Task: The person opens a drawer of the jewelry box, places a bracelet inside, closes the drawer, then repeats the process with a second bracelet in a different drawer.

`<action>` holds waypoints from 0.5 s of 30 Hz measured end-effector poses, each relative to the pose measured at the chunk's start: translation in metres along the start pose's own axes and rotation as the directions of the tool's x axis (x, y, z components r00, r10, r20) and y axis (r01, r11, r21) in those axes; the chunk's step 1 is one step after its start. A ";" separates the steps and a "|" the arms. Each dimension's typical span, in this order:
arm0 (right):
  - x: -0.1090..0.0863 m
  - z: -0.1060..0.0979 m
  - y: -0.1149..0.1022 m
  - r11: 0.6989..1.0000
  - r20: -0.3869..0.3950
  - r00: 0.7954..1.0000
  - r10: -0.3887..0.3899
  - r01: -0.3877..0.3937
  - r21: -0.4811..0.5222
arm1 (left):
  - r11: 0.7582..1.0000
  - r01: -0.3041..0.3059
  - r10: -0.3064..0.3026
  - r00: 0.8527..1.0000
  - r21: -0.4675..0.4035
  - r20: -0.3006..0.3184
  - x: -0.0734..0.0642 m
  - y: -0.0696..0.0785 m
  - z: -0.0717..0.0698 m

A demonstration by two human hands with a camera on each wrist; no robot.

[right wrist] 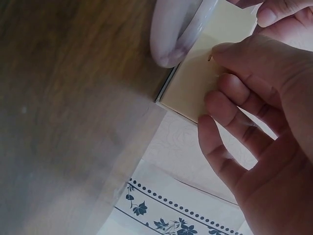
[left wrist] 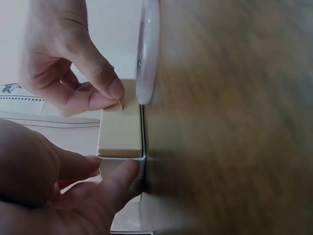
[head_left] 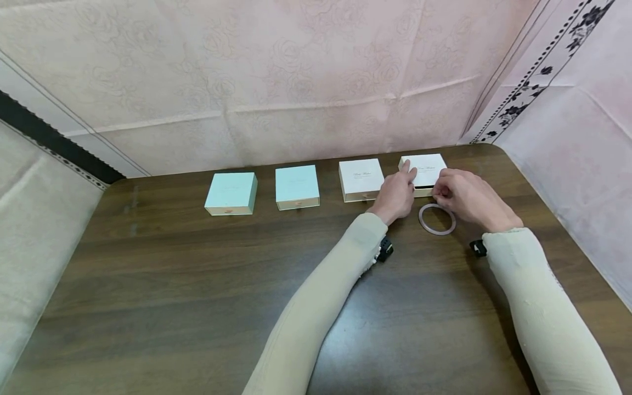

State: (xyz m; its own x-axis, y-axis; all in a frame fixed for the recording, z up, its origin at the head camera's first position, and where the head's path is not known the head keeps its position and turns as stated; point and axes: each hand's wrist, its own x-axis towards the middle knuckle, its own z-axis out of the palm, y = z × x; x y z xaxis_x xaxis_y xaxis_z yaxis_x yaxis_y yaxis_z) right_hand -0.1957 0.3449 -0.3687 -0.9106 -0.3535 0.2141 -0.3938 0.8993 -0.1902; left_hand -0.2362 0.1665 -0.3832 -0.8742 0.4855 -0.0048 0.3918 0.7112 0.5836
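Observation:
At the right end of a row of small boxes is a white drawer box [head_left: 430, 166] with print on its lid. Its cream drawer [left wrist: 121, 129] sticks out a little from the sleeve, leaving a dark gap. The left hand [head_left: 396, 193] holds the sleeve at its left side, one finger lying on top and the thumb at the side. Between thumb and finger, the right hand [head_left: 468, 198] pinches the small ribbon tab [left wrist: 122, 104] on the drawer front. Just in front of the drawer, a pale translucent bangle [head_left: 437, 233] lies on the table.
Left of that box stand another white box [head_left: 361, 175] and two mint-green boxes [head_left: 297, 182], [head_left: 231, 188], all shut, along the back of the brown wooden table [head_left: 197, 296]. A patterned cloth [head_left: 296, 71] hangs behind the table's back edge.

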 end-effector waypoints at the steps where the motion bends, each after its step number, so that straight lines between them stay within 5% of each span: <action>1: 0.000 0.000 0.000 1.000 0.001 1.000 -0.002 0.002 0.000 | 1.000 0.000 0.000 1.000 -0.011 0.002 0.000 0.000 0.000; 15: 0.000 -0.001 0.000 1.000 0.012 1.000 -0.001 0.001 -0.010 | 0.999 0.021 -0.021 1.000 -0.045 0.020 0.001 0.000 0.001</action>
State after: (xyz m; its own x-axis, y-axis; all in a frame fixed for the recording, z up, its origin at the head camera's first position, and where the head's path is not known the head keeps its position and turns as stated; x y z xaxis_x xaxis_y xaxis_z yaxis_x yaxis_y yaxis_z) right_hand -0.1958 0.3452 -0.3677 -0.9117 -0.3572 0.2028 -0.3933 0.9016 -0.1801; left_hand -0.2366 0.1676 -0.3836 -0.8762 0.4808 -0.0329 0.3595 0.6976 0.6197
